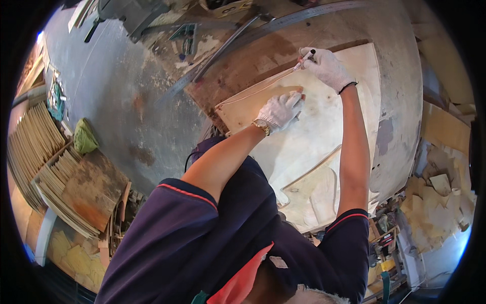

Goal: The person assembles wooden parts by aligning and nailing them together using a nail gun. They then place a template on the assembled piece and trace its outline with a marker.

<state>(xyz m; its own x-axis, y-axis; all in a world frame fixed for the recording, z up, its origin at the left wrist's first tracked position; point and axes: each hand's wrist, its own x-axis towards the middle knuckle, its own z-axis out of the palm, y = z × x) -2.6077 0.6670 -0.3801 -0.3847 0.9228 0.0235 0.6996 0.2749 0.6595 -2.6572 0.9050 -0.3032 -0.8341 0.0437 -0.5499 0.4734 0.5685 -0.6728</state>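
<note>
A large pale sheet (349, 114), which looks like thin plywood, lies on the worktable. My left hand (277, 112), in a white glove with bare fingertips, rests on it with fingers stretched out. Under and beside those fingers is a thin tan flat piece (248, 104) along the sheet's far left edge. My right hand (328, 70), also gloved, is closed around a white pen with a black end (306, 59). The pen's tip points down and left, near the sheet's far edge. Closer to me, a curved flat cutout (316, 190) lies on the same sheet.
Beyond the sheet, a long metal ruler (304, 16) and a metal rod (225, 48) lie on the worktable (119, 96). A grey machine (134, 15) stands at the far left. Stacked thin boards (35, 147) and a green bag (85, 137) are at left; scrap sheets (435, 207) pile at right.
</note>
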